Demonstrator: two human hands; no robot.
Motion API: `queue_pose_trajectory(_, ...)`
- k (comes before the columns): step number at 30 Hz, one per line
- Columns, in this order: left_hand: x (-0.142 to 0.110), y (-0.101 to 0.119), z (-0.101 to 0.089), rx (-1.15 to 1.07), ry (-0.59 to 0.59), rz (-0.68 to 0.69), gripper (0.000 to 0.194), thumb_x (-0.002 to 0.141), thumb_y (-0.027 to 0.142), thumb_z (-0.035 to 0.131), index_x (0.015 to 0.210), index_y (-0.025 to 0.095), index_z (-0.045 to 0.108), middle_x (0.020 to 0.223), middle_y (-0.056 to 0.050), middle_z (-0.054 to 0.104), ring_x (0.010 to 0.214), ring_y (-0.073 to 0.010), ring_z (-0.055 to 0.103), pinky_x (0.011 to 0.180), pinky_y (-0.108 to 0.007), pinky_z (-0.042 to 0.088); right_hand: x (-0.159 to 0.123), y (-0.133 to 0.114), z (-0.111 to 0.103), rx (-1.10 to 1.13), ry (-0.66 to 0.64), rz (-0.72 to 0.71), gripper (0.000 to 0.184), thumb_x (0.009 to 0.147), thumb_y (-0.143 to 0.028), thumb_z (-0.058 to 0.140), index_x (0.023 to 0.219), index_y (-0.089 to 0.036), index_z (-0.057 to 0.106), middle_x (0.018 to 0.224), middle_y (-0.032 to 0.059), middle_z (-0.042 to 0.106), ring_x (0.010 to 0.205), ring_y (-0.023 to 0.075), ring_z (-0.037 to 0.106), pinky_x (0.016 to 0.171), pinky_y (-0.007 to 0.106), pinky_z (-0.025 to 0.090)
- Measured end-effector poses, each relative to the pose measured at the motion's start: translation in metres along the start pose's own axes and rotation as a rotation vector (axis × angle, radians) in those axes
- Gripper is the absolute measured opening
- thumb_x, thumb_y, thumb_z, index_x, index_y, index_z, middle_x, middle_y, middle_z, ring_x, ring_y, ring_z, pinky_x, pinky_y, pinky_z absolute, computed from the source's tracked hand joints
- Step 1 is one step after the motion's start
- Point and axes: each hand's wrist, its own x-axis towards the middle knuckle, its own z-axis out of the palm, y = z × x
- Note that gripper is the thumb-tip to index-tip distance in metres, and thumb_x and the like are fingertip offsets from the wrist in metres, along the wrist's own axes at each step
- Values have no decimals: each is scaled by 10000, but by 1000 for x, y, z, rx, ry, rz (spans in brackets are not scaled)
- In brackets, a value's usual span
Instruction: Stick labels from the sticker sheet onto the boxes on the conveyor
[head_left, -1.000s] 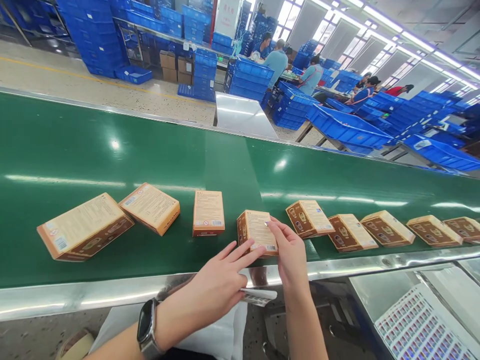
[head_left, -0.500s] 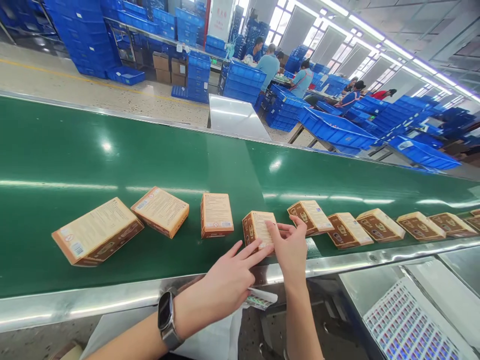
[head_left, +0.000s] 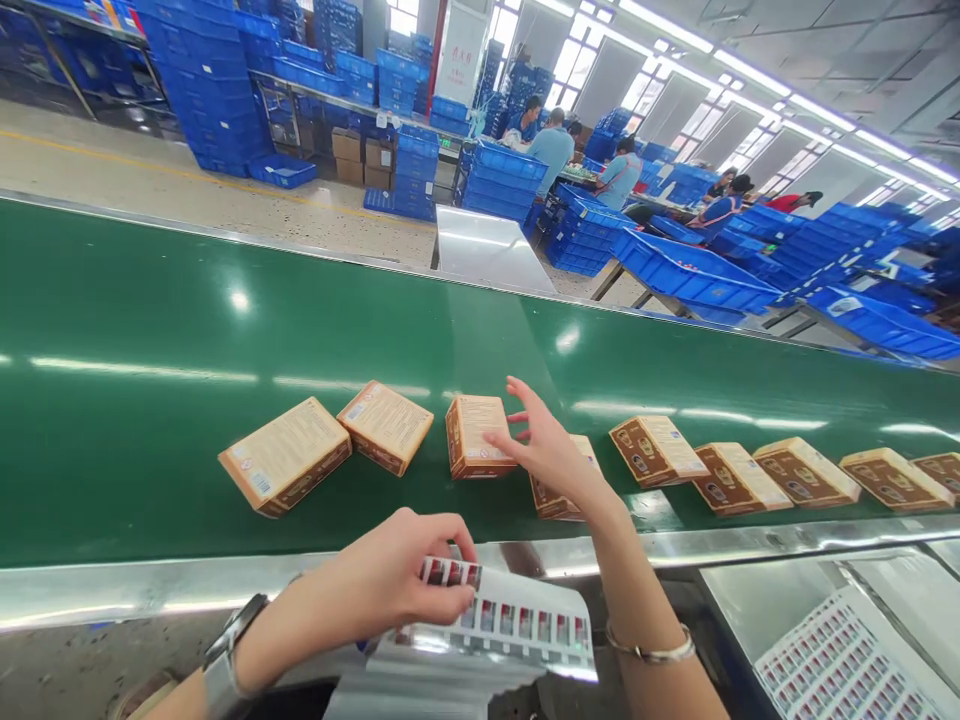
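Observation:
My left hand (head_left: 409,575) pinches the edge of a sticker sheet (head_left: 517,615) with rows of small red-and-dark labels, held in front of the belt's near rail. My right hand (head_left: 551,445) is open over the belt, fingers spread. Its thumb is at the top of a brown-and-cream carton (head_left: 474,425); whether they touch I cannot tell. Under the right wrist, another carton (head_left: 559,497) is partly hidden. To the left lie two more cartons, one tilted (head_left: 386,420) and one larger-looking (head_left: 285,450), their corners close together.
The green conveyor belt (head_left: 135,480) runs across, with a metal rail (head_left: 150,590) along its near side. Several cartons (head_left: 660,450) line up at right. Another label sheet (head_left: 847,650) lies on a metal surface at lower right. Beyond stand blue crates (head_left: 191,80) and seated people.
My left hand has left the carton and now grips the sticker sheet. My right hand has shifted from that carton to the one on its left. The cartons appear farther right.

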Motion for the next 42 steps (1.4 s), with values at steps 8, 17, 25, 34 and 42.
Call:
queue_pose_trajectory(8,-18,1,-8,-123,144,-43,157,837,320,616,801,170,645,676,21,688,618,-125,562,585,-213,382,-16,-5,8,-65,-246,43,586,736,-468,762,1260,-241,629,1203,88,692,1009,293,685,844,436,571)
queue_pose_trajectory(17,-15,2,4,-124,209,-82,216,803,335,627,818,156,746,748,-30,746,689,-176,634,625,-244,435,-96,-48,-26,-293,29,-592,153,958,-307,588,1082,-279,673,977,37,748,871,211,708,747,317,558)
queue_pose_trajectory(25,-9,9,9,-194,151,-19,205,814,343,636,852,171,742,602,43,597,551,-105,436,526,-218,312,-119,-49,1,-501,126,-759,207,921,-69,544,1008,-227,646,886,40,761,815,206,711,821,373,494)
queue_pose_trajectory(34,-10,1,2,134,38,60,98,855,250,668,826,201,748,809,-1,730,745,-154,634,651,-235,471,-105,4,-8,214,458,106,232,891,-433,614,1044,-259,625,1258,96,674,1135,273,652,925,438,530)
queue_pose_trajectory(42,35,-10,13,624,18,602,58,847,161,724,819,204,752,1584,-35,369,1480,-300,293,1220,-504,255,-45,33,0,633,496,334,546,614,-574,806,1009,-222,670,1143,89,721,1017,254,688,862,385,558)
